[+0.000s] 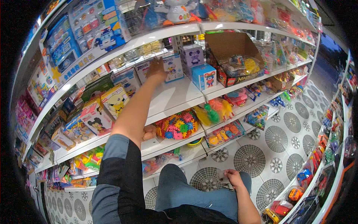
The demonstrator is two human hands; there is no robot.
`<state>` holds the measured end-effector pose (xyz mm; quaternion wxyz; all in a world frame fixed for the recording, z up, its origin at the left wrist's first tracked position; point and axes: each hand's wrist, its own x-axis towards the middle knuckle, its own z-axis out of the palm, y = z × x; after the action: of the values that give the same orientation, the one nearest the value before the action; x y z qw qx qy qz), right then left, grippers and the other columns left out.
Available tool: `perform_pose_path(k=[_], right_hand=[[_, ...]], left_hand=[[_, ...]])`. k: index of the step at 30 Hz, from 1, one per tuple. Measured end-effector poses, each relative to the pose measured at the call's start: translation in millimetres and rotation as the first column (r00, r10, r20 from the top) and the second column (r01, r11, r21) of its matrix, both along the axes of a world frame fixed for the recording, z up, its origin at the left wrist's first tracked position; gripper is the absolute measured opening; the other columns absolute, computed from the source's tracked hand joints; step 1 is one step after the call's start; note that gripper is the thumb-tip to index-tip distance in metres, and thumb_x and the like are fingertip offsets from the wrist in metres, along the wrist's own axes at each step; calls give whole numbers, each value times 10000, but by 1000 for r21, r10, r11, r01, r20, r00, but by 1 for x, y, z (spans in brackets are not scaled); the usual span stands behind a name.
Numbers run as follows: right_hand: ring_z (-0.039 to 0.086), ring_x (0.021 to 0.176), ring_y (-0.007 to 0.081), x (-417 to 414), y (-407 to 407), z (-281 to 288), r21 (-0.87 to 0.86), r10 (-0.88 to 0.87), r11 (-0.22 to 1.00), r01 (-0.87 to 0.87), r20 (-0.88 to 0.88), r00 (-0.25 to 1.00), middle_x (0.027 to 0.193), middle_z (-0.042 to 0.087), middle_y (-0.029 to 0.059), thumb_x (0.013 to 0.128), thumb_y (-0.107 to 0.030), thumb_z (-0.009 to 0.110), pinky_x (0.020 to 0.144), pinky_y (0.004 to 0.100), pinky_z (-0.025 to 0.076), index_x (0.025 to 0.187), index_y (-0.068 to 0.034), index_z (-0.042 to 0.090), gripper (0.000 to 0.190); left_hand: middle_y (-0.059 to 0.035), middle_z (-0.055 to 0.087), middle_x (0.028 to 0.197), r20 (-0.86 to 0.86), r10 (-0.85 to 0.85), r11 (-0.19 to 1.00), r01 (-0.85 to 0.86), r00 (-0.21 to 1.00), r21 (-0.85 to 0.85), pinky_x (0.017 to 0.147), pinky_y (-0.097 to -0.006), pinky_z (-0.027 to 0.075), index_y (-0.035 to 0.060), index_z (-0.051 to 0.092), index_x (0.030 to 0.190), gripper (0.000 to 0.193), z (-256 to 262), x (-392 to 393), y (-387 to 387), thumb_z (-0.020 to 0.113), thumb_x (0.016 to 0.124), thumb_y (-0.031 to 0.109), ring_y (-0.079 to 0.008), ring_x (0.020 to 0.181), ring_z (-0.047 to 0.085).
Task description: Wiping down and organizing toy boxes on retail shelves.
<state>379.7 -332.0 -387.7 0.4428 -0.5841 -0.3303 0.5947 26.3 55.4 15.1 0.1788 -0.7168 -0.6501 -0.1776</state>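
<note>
My left hand [157, 71] reaches deep into the middle shelf. It lies across a white toy box [142, 70] with printed lettering, its fingers near the box's top; whether they grip it is hidden. Just right of the hand stands a white and blue toy box [174, 68] with a cartoon figure. A blue box [128, 81] leans on the left side. Low over my knee, my right hand [234, 178] pinches a small greyish cloth [223, 176]. Bare white shelf board [179, 91] shows in front of the boxes.
Yellow [115, 100] and pink-white toy boxes [96, 119] line the shelf's left. A blue cube box [205, 77] and open brown carton [229, 44] stand right. Below lies a bag of colourful gear pieces [179, 124]. Another toy rack [307, 173] borders the patterned tile floor [275, 142].
</note>
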Motion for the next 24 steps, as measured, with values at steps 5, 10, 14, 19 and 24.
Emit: perform_pose_path(k=[5, 10, 14, 19, 24], right_hand=[[580, 822, 110, -5, 0, 16, -5, 18, 1000, -18, -36, 999, 887, 666, 6, 880, -25, 658, 758, 252, 456, 1003, -1, 687, 129], [583, 829, 117, -4, 6, 12, -45, 22, 999, -23, -12, 1000, 895, 665, 12, 875, -21, 652, 773, 255, 461, 985, 7, 684, 119], [599, 850, 132, -7, 11, 3, -2, 82, 997, -82, 17, 996, 909, 673, 26, 879, -27, 650, 810, 263, 466, 983, 18, 685, 118], [599, 852, 127, -11, 7, 18, -6, 105, 994, -105, 73, 992, 905, 679, 28, 888, -27, 643, 807, 266, 471, 980, 21, 684, 112], [606, 853, 133, -9, 1, -3, 69, 55, 996, -61, 86, 995, 914, 696, 56, 883, -66, 640, 794, 288, 480, 1027, 7, 680, 166]], left_hand=[[-168, 301, 1543, -78, 108, 990, -115, 991, -87, 1119, -474, 364, 131, 298, 1515, 850, 7, 2, 18, 728, 834, 401, -393, 1409, 326], [-196, 378, 1488, 114, -71, 984, 51, 991, 171, 1098, -515, 349, 115, 390, 1445, 771, -18, -2, 7, 763, 811, 347, -387, 1374, 364], [-209, 538, 1338, 413, -249, 966, 197, 876, 165, 1038, -472, 422, 80, 447, 1380, 692, -34, -9, -4, 779, 790, 223, -383, 1255, 508], [-199, 580, 1266, 386, -422, 904, 348, 820, 248, 990, -434, 457, 48, 510, 1269, 573, -41, 5, -74, 772, 771, 150, -368, 1180, 567], [-190, 585, 1220, 342, -751, 649, 536, 565, 540, 1030, -426, 432, 44, 466, 1249, 587, -62, 25, -202, 761, 742, 33, -355, 1183, 571]])
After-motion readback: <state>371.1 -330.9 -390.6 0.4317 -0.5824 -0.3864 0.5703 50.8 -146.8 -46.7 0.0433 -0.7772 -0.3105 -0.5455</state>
